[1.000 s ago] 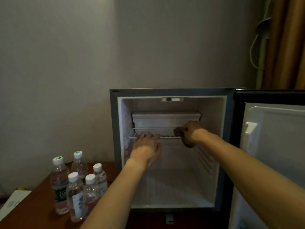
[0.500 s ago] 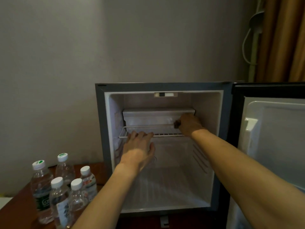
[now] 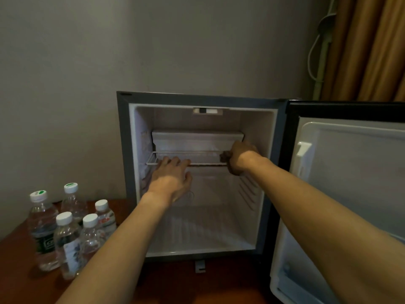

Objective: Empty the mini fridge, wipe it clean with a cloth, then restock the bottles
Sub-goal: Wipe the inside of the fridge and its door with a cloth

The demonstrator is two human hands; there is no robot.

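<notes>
Five bottles with white caps stand close together on the brown bench, left of the fridge and outside it. The fridge sits against a grey wall, its door swung wide to the right, and its floor shows nothing on it. Both arms reach inside. The left hand lies palm down with fingers fairly straight, the fingertips resting on the front edge of the wire shelf near its left end. The right hand is curled into a fist at the shelf's right end, just under the white freezer box; a small dark cloth pokes out of the fist on its left side and touches the shelf there. Little of the cloth shows, so its shape is unclear. A brownish curtain hangs at the upper right, with a pale cord beside it.
</notes>
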